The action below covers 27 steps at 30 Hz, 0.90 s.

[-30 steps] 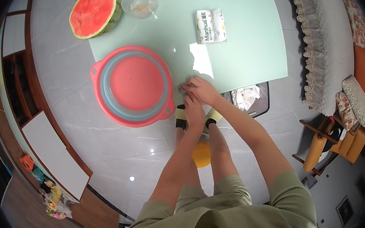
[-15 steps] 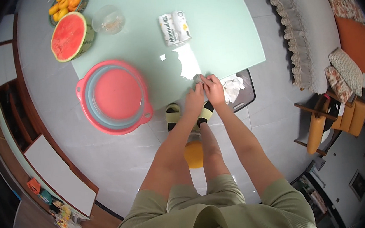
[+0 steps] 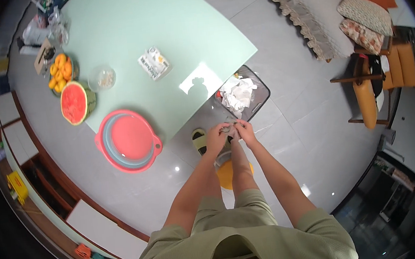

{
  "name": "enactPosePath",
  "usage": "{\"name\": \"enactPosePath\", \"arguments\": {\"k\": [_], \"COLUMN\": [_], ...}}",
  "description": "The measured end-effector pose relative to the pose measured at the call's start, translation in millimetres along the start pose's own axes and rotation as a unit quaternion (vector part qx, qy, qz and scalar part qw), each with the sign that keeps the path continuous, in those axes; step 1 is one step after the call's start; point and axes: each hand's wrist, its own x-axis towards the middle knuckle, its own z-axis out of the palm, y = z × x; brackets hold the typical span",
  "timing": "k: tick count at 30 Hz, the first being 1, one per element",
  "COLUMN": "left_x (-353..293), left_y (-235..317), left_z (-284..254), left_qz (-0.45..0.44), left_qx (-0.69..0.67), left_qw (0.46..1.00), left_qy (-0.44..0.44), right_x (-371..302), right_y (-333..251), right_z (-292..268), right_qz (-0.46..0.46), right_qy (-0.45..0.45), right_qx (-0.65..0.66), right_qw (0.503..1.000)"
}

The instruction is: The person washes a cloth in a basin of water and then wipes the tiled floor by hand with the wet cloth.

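A small, thin, greyish crumpled cloth [image 3: 231, 124] hangs between my two hands, away from the table edge and above my feet. My left hand [image 3: 215, 139] pinches one side of it, and the fingers of my right hand [image 3: 246, 131] close on the other. Just beyond them, a dark-rimmed waste bin [image 3: 266, 92] holds white crumpled paper [image 3: 239, 94] and sits beside the table corner. The cloth is too small to make out in detail.
On the pale green glass table [image 3: 157, 19] lie a tissue pack [image 3: 154, 63], a clear bowl [image 3: 101, 78], a cut watermelon [image 3: 76, 102] and a basket of orange fruit [image 3: 61, 71]. A pink basin [image 3: 131, 138] stands at its near left corner. A yellow stool [image 3: 227, 175] is below me.
Both hands have come back from the table edge toward my body, and the cloth looks more spread out between them. My view has turned, bringing the waste bin more fully into sight.
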Motion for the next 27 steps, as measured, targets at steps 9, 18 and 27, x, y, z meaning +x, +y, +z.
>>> {"name": "enactPosePath", "arguments": {"k": [9,18,27], "left_x": [11,-19,-42], "left_y": [129,206,244], "left_z": [-6,29,116], "left_qz": [-0.128,-0.079,-0.042], "left_qx": [-0.323,-0.292,-0.122], "left_qw": [0.936,0.95,0.987], "left_qy": [-0.05,-0.075,-0.101], "right_x": [-73,-145,-217], "right_y": [-65,-108,-103], "right_z": [-22,-26,-87], "right_qz": [0.096,0.059,0.048], "right_qy": [0.057,-0.018,0.086], "right_qx": [0.501,0.692,0.722], "right_qw": [0.858,0.72,0.685]}}
